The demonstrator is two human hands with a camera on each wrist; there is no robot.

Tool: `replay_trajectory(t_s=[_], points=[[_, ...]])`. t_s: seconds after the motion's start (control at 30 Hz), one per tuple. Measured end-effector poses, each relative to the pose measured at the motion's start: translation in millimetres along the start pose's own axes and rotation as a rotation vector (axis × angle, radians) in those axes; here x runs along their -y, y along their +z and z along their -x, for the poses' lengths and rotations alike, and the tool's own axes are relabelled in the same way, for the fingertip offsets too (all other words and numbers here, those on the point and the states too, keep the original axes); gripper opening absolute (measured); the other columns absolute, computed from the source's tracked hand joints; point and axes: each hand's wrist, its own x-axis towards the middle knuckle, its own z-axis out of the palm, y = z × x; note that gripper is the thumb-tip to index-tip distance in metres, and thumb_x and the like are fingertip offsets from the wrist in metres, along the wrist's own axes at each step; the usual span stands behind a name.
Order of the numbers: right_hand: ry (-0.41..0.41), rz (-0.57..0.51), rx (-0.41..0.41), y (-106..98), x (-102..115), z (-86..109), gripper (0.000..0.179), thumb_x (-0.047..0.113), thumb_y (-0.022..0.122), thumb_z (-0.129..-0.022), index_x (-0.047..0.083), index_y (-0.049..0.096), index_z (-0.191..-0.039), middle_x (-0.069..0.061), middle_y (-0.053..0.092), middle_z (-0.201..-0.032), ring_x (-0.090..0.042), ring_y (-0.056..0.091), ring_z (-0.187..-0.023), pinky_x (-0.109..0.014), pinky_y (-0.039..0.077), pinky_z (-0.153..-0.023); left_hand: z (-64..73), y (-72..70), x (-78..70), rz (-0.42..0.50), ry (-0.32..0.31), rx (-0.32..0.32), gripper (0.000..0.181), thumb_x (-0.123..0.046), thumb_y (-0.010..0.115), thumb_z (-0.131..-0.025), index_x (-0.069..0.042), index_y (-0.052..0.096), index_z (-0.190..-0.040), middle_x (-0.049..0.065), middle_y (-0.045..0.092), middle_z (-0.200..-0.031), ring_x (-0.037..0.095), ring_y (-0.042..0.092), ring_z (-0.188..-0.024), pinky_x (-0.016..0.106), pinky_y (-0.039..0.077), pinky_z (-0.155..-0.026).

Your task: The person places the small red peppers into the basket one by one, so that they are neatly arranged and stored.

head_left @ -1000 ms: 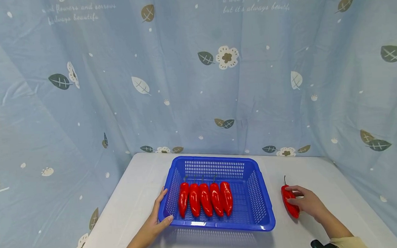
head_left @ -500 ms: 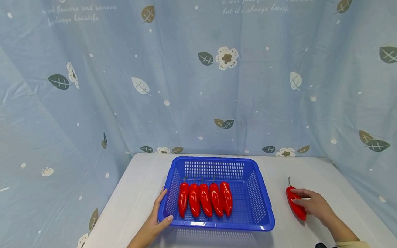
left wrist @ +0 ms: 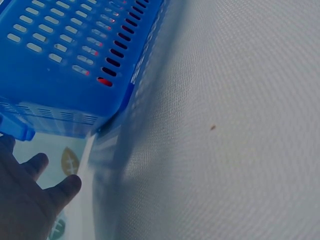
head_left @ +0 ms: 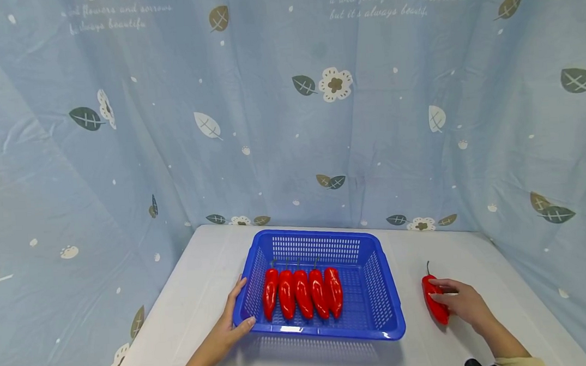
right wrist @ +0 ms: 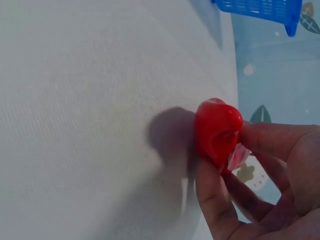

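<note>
My right hand pinches a glossy red chili pepper to the right of the basket. Its green stem points away toward the back. In the right wrist view, thumb and fingertips grip both sides of the pepper, close to the white tabletop. At the blue plastic basket, my left hand holds the left front corner, thumb over the rim and fingers along the outer left side. The left wrist view shows spread fingers beneath the rim. Inside the basket, several red chili peppers lie side by side, filling its left part.
The white table carries the basket near its middle. Behind and beside it hangs a blue curtain with leaf and flower prints. The basket's right part shows bare mesh floor.
The right hand has moved slightly right and toward me, carrying the pepper, then has stayed almost still. Left hand, basket and the peppers inside look unmoved.
</note>
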Motion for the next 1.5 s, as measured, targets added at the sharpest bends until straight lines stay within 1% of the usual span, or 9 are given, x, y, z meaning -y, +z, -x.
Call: replay_trajectory(t_s=[0.27,0.5,0.77,0.97,1.17,1.5], points=[[-0.021,-0.028,-0.007,5,1,2.6,0.06,0.02,0.073,-0.092,-0.006,0.052,-0.14,-0.04,0.049,-0.134,-0.051,0.057,-0.112,-0.038,0.062,-0.073,0.1,-1.0,1.4,0.003,0.006,0.001,0.087,-0.021,0.064,-0.093,-0.028,0.012,-0.163,0.02,-0.006,-0.169,0.056,0.001,-0.15,0.076,0.014,-0.109],[-0.025,-0.014,-0.012,5,3,5.6,0.06,0.021,0.073,-0.092,-0.005,0.052,-0.141,-0.04,0.047,-0.134,-0.053,0.054,-0.114,-0.039,0.062,-0.073,-0.6,-0.8,2.9,0.006,0.002,0.003,0.087,-0.022,0.064,-0.093,-0.03,0.013,-0.163,0.019,-0.006,-0.17,0.055,0.001,-0.15,0.076,0.013,-0.109],[-0.029,0.003,-0.029,7,5,8.0,0.06,0.024,0.074,-0.093,-0.003,0.052,-0.142,-0.039,0.048,-0.135,-0.054,0.053,-0.116,-0.04,0.062,-0.073,-0.7,-0.4,0.7,0.009,-0.006,0.009,0.087,-0.022,0.065,-0.093,-0.03,0.013,-0.163,0.019,-0.006,-0.17,0.054,0.0,-0.151,0.076,0.012,-0.11],[-0.044,0.022,-0.032,9,10,9.6,0.06,0.023,0.075,-0.092,-0.003,0.053,-0.142,-0.038,0.049,-0.135,-0.055,0.052,-0.118,-0.042,0.062,-0.074,-0.3,-0.7,-1.6,-0.006,-0.017,0.003,0.087,-0.023,0.065,-0.093,-0.03,0.013,-0.162,0.019,-0.005,-0.17,0.055,0.001,-0.15,0.076,0.013,-0.109],[-0.044,0.013,-0.029,10,17,12.6,0.059,0.024,0.075,-0.092,-0.001,0.054,-0.141,-0.038,0.05,-0.134,-0.054,0.053,-0.118,-0.042,0.063,-0.074,-0.1,0.1,-2.0,0.007,-0.021,0.006,0.087,-0.023,0.065,-0.093,-0.03,0.013,-0.162,0.019,-0.006,-0.17,0.056,0.001,-0.15,0.076,0.016,-0.109],[-0.033,0.019,-0.03,11,35,23.4,0.059,0.027,0.077,-0.091,0.002,0.057,-0.141,-0.037,0.052,-0.135,-0.052,0.054,-0.116,-0.041,0.063,-0.072,-0.7,-0.3,-0.8,0.002,-0.025,0.001,0.088,-0.025,0.065,-0.092,-0.031,0.013,-0.162,0.018,-0.006,-0.17,0.055,0.002,-0.15,0.076,0.017,-0.108]])
